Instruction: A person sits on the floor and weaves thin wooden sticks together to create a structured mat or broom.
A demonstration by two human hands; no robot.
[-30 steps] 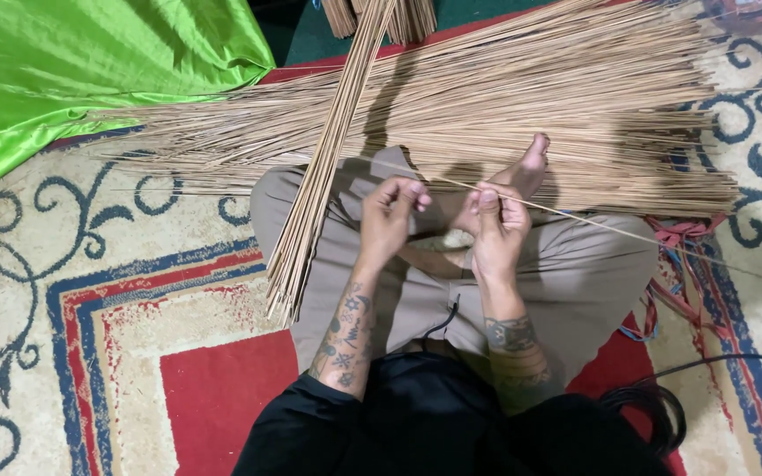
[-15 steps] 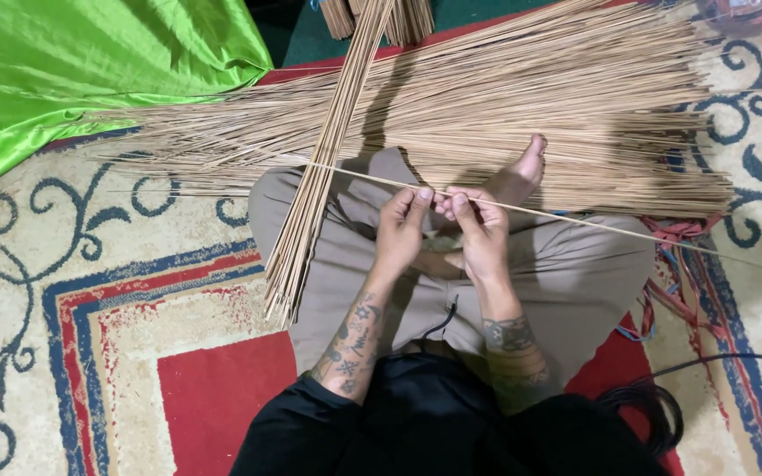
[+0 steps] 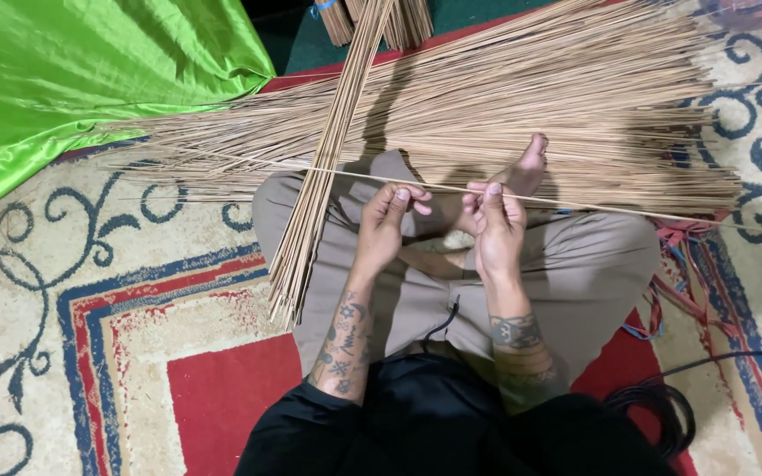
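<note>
Nearest the camera, a coiled black cable [image 3: 654, 414] lies on the red, cream and blue patterned carpet [image 3: 90, 353]. Above the crossed legs in grey-brown trousers [image 3: 566, 273], the left hand [image 3: 383, 225] and right hand [image 3: 497, 225] each have their fingers pinched on one long thin tan stick [image 3: 593, 209], held near level across the lap. A slim bundle of tan sticks [image 3: 315, 189] rests over the left knee. Beyond lies a wide pile of loose tan sticks [image 3: 531, 106], then a bright green satin cloth [image 3: 81, 79].
</note>
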